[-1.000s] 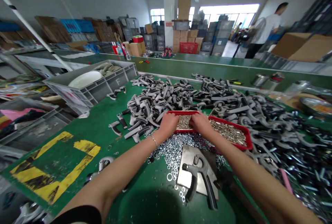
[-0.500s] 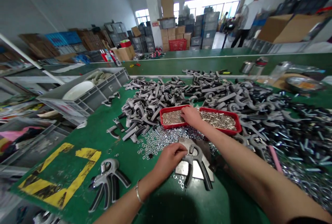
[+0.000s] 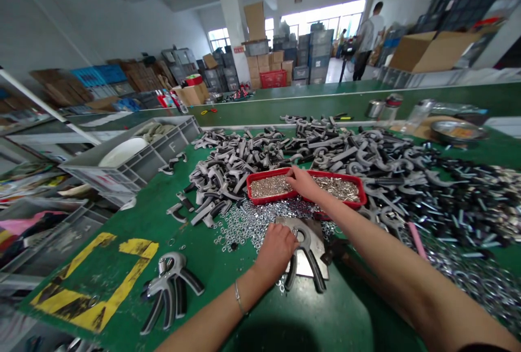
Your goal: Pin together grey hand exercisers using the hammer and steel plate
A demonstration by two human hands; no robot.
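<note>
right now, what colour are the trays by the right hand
Red, in the head view; the right hand reaches into the trays.

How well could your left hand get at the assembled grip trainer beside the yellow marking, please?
Probably yes: only bare green table lies between the left hand and that grip trainer, though the hand rests on another trainer.

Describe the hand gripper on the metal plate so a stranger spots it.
On the green worktable, look just nearer than the two red plastic trays, to the flat grey metal plate. The grey-and-black hand gripper lies on it, under the left hand. The other assembled gripper lies on bare green beside yellow stripes.
</note>
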